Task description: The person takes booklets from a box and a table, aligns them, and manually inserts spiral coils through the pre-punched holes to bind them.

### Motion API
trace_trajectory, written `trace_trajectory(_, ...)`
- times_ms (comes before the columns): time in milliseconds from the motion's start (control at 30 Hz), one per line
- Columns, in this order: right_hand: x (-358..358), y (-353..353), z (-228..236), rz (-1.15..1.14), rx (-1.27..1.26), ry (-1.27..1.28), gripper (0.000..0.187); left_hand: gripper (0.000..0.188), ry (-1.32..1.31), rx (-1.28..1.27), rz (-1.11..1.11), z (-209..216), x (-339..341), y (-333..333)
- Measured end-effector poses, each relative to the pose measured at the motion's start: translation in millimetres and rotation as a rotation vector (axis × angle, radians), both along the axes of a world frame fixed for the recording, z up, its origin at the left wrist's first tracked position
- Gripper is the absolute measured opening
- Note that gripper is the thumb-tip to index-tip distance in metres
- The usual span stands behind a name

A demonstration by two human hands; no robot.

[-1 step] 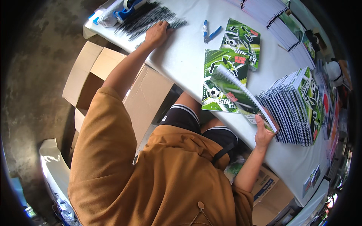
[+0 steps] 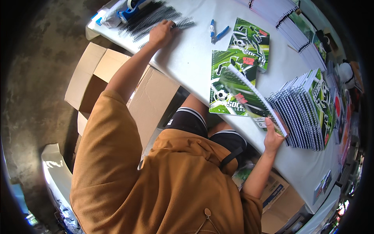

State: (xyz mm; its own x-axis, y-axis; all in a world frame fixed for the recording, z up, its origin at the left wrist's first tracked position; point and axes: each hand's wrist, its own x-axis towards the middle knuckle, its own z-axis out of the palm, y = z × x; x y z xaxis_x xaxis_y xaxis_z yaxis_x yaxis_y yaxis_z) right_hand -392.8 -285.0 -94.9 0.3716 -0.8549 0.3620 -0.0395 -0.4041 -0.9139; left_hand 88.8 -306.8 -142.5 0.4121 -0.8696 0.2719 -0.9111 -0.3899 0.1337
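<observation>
My left hand (image 2: 160, 34) reaches to the far left of the table, its fingers curled around the end of a black spiral binding coil (image 2: 184, 23); the fingertips are partly hidden. Several more loose coils (image 2: 150, 22) lie in a bundle beside it. My right hand (image 2: 274, 137) grips a green soccer-cover notebook (image 2: 255, 102) by its lower end, thumb on the cover, tilted above the table. Beneath it lies a flat notebook with a similar cover (image 2: 220, 84). This overlaps another green notebook (image 2: 249, 41) farther back.
Blue-handled pliers (image 2: 218, 34) lie by the notebooks. A tall stack of coil-bound notebooks (image 2: 302, 113) stands at the right, with more stacks (image 2: 278, 15) at the far right. A blue tape dispenser (image 2: 128, 13) sits at the far left. Open cardboard boxes (image 2: 150, 103) stand below the white table (image 2: 191, 66).
The notebook in my right hand has shifted very slightly. My left hand has moved only a touch upward at the coils; otherwise things stay as they were.
</observation>
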Motion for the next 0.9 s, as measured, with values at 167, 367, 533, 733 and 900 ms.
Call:
trace_trajectory(167, -5, -6, -4, -0.004, 0.075, -0.124, 0.027, 0.03, -0.128, -0.19, -0.082, 50, 1, 4)
trace_trajectory(367, -6, -10, -3, -0.11, 0.071, -0.06, 0.027, 0.035, 0.855, -0.097, -0.808, 119, -137, 32)
trace_trajectory(533, 1, -10, -1, -0.115, 0.014, -0.038, 0.025, 0.043, 0.905, 0.042, -0.716, 112, -170, 39)
trace_trajectory(733, 0, -9, -1, -0.123, -0.022, -0.042, 0.027, 0.047, 0.881, 0.042, -0.686, 111, -180, 32)
trace_trajectory(900, 1, -11, 7, -0.027, -0.221, 0.054, 0.027, 0.05, 1.019, 0.092, -0.606, 109, -181, 27)
